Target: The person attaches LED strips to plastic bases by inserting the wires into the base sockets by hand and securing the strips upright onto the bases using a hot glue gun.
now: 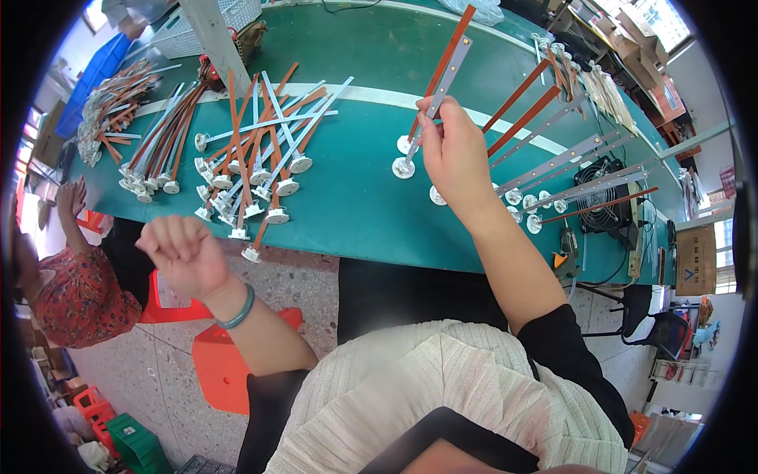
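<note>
Fingers [433,130] of right hand [456,158] pinched on a strip [442,83], grey over brown, held tilted above the green table [371,205], white round base [403,167] hanging at the low end just over the surface; raised thus, probably, to bring the strip close for a look and keep it apart from the rest. Left hand [183,254] curled into a loose fist, off the table's near edge, nothing visible in it, a green bangle [239,310] at the wrist. To the left, a tangled heap [253,158] of like strips, bases toward the near edge, within reach of the left hand; further left, a bundle [162,146] and a second pile [110,110] near a blue bin [95,75]. To the right, a fanned row [568,170] of strips laid side by side, bases inward, crowding the space just beyond the right wrist. Black fan [600,201] near the right end, behind that row. White basket [197,28] at the far edge. Another person [75,284] seated at lower left, hand raised, well apart. Orange stool [225,359] on the floor below.
</note>
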The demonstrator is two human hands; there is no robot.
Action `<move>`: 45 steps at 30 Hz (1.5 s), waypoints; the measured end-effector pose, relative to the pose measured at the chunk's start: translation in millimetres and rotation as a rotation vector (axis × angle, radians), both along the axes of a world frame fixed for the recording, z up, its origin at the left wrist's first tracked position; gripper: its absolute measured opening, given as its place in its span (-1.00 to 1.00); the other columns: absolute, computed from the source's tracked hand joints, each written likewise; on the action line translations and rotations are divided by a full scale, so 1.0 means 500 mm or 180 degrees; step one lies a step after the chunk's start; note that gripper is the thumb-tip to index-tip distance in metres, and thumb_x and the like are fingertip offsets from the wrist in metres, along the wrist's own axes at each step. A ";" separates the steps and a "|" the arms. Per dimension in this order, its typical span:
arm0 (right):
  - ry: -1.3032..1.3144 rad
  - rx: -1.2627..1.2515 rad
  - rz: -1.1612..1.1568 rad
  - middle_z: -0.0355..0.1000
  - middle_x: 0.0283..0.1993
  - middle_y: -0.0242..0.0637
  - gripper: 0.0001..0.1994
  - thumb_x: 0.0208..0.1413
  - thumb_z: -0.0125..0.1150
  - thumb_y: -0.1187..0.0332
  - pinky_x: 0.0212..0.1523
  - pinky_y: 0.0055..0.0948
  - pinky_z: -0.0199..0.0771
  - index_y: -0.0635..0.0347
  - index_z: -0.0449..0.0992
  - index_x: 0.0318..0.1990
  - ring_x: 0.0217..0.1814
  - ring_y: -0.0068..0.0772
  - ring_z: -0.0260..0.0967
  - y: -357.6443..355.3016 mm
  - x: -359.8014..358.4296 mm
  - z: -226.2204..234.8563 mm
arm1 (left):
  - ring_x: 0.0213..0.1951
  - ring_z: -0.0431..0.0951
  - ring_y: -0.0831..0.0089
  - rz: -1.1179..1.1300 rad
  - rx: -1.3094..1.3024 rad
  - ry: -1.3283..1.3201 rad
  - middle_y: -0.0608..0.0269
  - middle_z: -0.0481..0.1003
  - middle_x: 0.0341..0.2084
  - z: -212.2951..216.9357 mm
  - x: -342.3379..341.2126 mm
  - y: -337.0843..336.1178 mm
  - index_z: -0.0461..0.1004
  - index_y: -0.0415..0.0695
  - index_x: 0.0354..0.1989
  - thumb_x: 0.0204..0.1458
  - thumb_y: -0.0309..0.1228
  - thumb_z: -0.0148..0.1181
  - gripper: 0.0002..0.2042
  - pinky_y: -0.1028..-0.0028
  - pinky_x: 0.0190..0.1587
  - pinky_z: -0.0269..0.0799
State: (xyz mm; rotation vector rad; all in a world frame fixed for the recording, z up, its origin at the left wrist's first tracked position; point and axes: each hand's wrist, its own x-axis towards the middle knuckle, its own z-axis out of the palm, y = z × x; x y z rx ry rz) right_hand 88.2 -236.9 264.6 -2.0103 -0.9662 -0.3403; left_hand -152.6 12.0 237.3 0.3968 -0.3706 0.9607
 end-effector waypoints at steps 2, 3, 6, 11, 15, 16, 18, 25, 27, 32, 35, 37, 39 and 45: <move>-0.0025 -0.0015 -0.0050 0.47 -0.21 -0.12 -0.77 0.25 0.03 0.48 -0.32 -0.43 0.50 0.38 0.36 0.01 -0.35 -0.38 0.50 -0.001 -0.004 0.007 | -0.65 0.09 0.58 0.0153 0.0083 -0.0330 0.42 0.10 -0.69 0.008 -0.021 0.004 0.22 -0.08 -0.50 0.31 -0.31 -0.05 -0.72 0.53 -0.53 0.03; -0.0057 -0.0027 -0.0099 0.45 -0.11 -0.08 -0.70 0.25 0.05 0.47 -0.31 -0.45 0.50 0.39 0.31 0.08 -0.33 -0.39 0.49 -0.003 -0.007 0.015 | -0.65 0.09 0.58 0.0141 0.0077 -0.0332 0.42 0.10 -0.69 0.008 -0.019 0.005 0.22 -0.08 -0.50 0.31 -0.31 -0.05 -0.72 0.53 -0.53 0.03; 0.0208 0.0246 -0.0130 0.35 0.07 -0.01 -0.55 0.22 0.08 0.48 -0.32 -0.46 0.49 0.45 0.16 0.22 -0.30 -0.40 0.47 0.000 -0.042 0.044 | -0.63 0.11 0.58 0.0390 0.0090 -0.0161 0.41 0.11 -0.69 0.008 -0.021 -0.009 0.23 -0.07 -0.51 0.31 -0.31 -0.06 -0.71 0.53 -0.52 0.03; -0.0288 0.0691 0.0062 0.29 0.14 0.01 -0.43 0.12 0.15 0.58 -0.29 -0.46 0.51 0.46 0.10 0.27 -0.24 -0.43 0.46 -0.022 -0.098 0.069 | -0.62 0.13 0.57 0.0154 0.0102 -0.0030 0.40 0.12 -0.69 0.009 0.001 -0.042 0.22 -0.06 -0.48 0.35 -0.26 -0.12 -0.70 0.54 -0.50 0.06; -0.1026 0.0207 0.1067 0.28 0.18 -0.01 -0.34 -0.02 0.23 0.64 -0.19 -0.32 0.54 0.31 0.15 0.29 -0.19 -0.22 0.47 -0.059 -0.125 0.017 | -0.61 0.11 0.58 0.0046 0.0298 -0.0059 0.39 0.11 -0.68 0.022 0.011 -0.060 0.22 -0.05 -0.48 0.34 -0.30 -0.10 -0.72 0.56 -0.49 0.07; -0.1069 0.0006 0.1427 0.30 0.15 -0.02 -0.35 -0.03 0.24 0.62 -0.17 -0.27 0.53 0.26 0.19 0.27 -0.20 -0.12 0.47 -0.041 -0.126 -0.018 | -0.61 0.12 0.58 0.0018 0.0396 -0.0079 0.40 0.12 -0.68 0.022 0.012 -0.060 0.22 -0.05 -0.49 0.34 -0.30 -0.10 -0.71 0.56 -0.49 0.07; -0.0597 -0.0250 0.1032 0.35 0.04 -0.05 -0.42 -0.02 0.26 0.58 -0.16 -0.23 0.52 0.22 0.28 0.21 -0.21 -0.03 0.45 -0.003 -0.121 -0.090 | -0.61 0.14 0.58 -0.0054 0.0372 -0.0157 0.41 0.12 -0.69 0.030 0.014 -0.064 0.23 -0.04 -0.50 0.34 -0.27 -0.11 -0.70 0.55 -0.49 0.08; 0.0551 -0.1117 0.0688 0.39 -0.30 -0.11 -0.83 0.12 0.19 0.42 -0.18 -0.16 0.45 0.19 0.48 -0.13 -0.20 0.04 0.43 -0.077 -0.101 -0.162 | -0.52 0.20 0.54 0.0256 0.0474 0.0090 0.40 0.16 -0.63 0.028 -0.011 -0.064 0.23 -0.03 -0.51 0.34 -0.26 -0.09 -0.68 0.52 -0.43 0.12; 0.0594 -0.1235 0.0667 0.41 -0.29 -0.11 -0.91 0.17 0.13 0.41 -0.21 -0.19 0.44 0.22 0.47 -0.24 -0.21 -0.01 0.43 -0.127 -0.106 -0.183 | -0.46 0.22 0.52 0.0296 0.0499 0.0421 0.38 0.18 -0.58 0.011 0.003 -0.075 0.21 -0.05 -0.52 0.31 -0.32 -0.06 -0.71 0.53 -0.38 0.14; 0.1344 -0.1217 0.0786 0.46 -0.32 -0.16 -0.93 0.20 0.10 0.45 -0.30 -0.37 0.43 0.25 0.47 -0.29 -0.33 -0.23 0.44 -0.277 -0.132 -0.165 | -0.19 0.37 0.33 0.0662 0.1555 0.2620 0.10 0.37 -0.24 -0.080 0.113 -0.206 0.34 -0.17 -0.40 0.26 -0.35 -0.10 -0.79 0.36 -0.07 0.33; 0.2492 -0.1238 0.1199 0.46 -0.35 -0.21 -0.93 0.20 0.06 0.48 -0.33 -0.38 0.42 0.24 0.48 -0.28 -0.37 -0.30 0.44 -0.319 -0.159 -0.138 | 0.19 0.32 0.03 0.1005 0.4218 0.2353 0.00 0.39 0.05 -0.136 0.182 -0.292 0.41 -0.15 -0.49 0.19 -0.33 0.00 -0.77 0.13 0.27 0.15; 0.2703 -0.1108 0.1377 0.45 -0.36 -0.27 -0.92 0.21 0.06 0.48 -0.37 -0.42 0.40 0.25 0.48 -0.28 -0.40 -0.39 0.42 -0.326 -0.169 -0.107 | 0.22 0.32 0.08 0.0809 0.4616 0.2205 0.06 0.43 0.02 -0.147 0.220 -0.358 0.41 -0.14 -0.49 0.15 -0.39 0.04 -0.82 0.09 0.29 0.11; 0.2881 -0.0971 0.1648 0.45 -0.37 -0.33 -0.91 0.22 0.05 0.48 -0.40 -0.46 0.38 0.25 0.49 -0.28 -0.43 -0.48 0.39 -0.326 -0.170 -0.076 | 0.02 0.47 0.18 0.0793 0.5448 0.2146 0.10 0.51 -0.12 -0.162 0.229 -0.378 0.39 -0.17 -0.52 0.14 -0.44 0.07 -0.81 0.17 0.16 0.27; 0.3462 -0.0650 0.1324 0.45 -0.40 -0.41 -0.91 0.21 0.11 0.48 -0.43 -0.60 0.30 0.27 0.54 -0.26 -0.43 -0.65 0.32 -0.440 -0.135 -0.083 | -0.49 0.42 0.44 -0.1300 0.3555 0.3257 0.27 0.37 -0.60 -0.153 0.069 -0.217 0.46 -0.16 -0.41 0.22 -0.39 0.02 -0.81 0.47 -0.41 0.33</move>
